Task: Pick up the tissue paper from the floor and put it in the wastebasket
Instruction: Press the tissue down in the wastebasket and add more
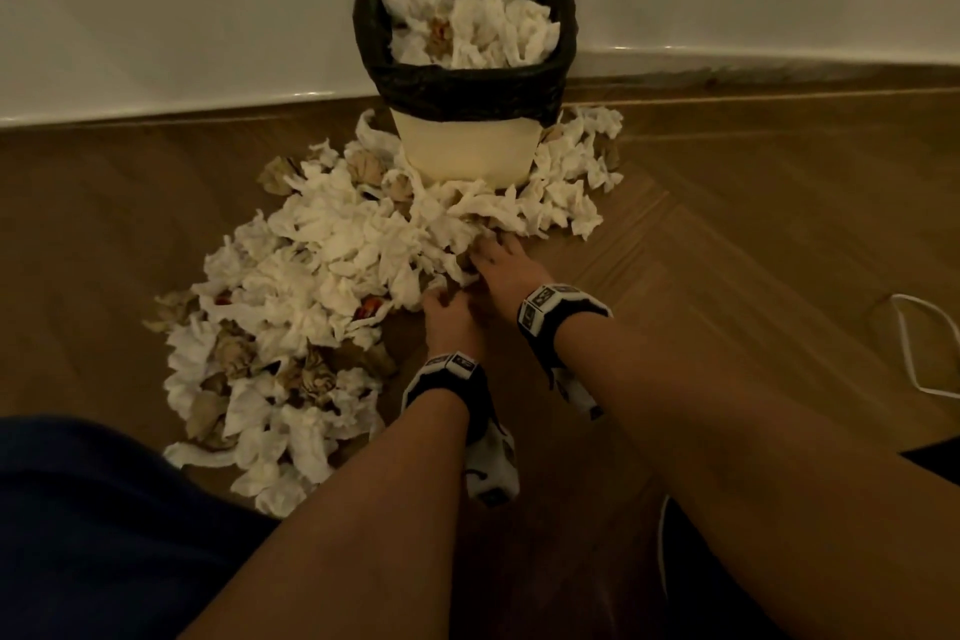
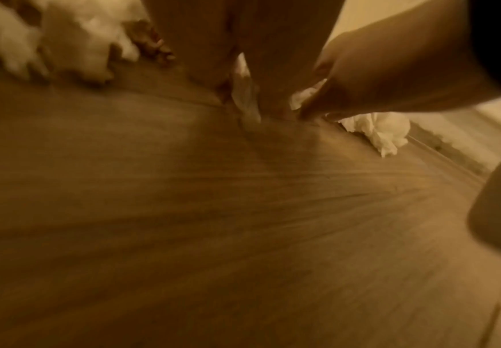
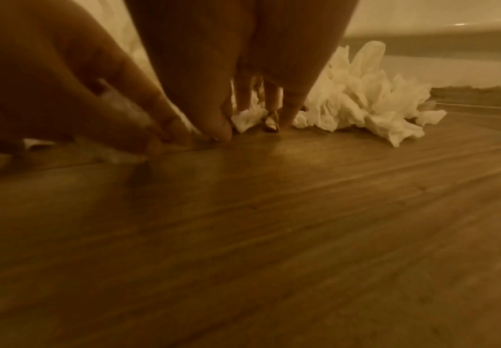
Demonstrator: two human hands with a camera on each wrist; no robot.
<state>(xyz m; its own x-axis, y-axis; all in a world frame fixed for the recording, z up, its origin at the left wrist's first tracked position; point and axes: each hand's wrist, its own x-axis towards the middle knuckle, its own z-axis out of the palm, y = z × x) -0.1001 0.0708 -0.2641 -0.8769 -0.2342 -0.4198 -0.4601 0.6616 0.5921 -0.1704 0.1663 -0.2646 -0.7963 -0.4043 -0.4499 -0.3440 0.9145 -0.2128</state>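
Observation:
A cream wastebasket [image 1: 467,156] with a black liner stands against the wall, heaped with tissue. A broad pile of crumpled white and brown tissue paper [image 1: 332,244] spreads over the wooden floor in front of it and to its left. Both hands are down at the pile's near right edge. My left hand [image 1: 441,301] pinches a piece of tissue [image 2: 243,94] between its fingers, low over the floor. My right hand [image 1: 485,252] is just beyond it, fingers pointing straight down with their tips on the floor among the tissue [image 3: 356,101]. The left wrist view is blurred.
A white wall and baseboard [image 1: 156,99] run behind the basket. A white cable loop [image 1: 919,353] lies on the floor at the far right. Bare wood floor [image 1: 727,234] extends to the right of the pile. My dark blue clothed knee [image 1: 104,509] fills the lower left.

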